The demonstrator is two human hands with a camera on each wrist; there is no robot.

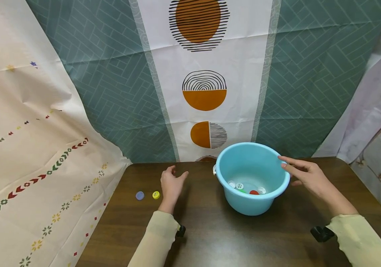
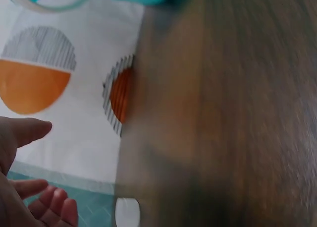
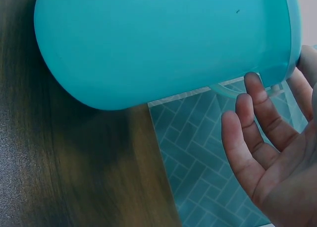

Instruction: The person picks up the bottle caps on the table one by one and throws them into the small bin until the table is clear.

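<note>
no word, brand or number can be read in any view. dark print shows on top of a small round white plastic cap (image 1: pixel 239 185) inside the light-blue round plastic bucket (image 1: pixel 248 206), but it is too small to make out. a small round yellow plastic cap (image 1: pixel 156 194) on the brown wood-grained table (image 1: pixel 210 237) bears a darker mark, equally illegible. in the right wrist view, a tiny dark mark on the bucket's outer wall forms no readable character.

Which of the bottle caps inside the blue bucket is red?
The red cap sits between the green cap and the rightmost whitish cap, showing above the near rim of the bucket; the others visible inside are green or whitish.
</note>
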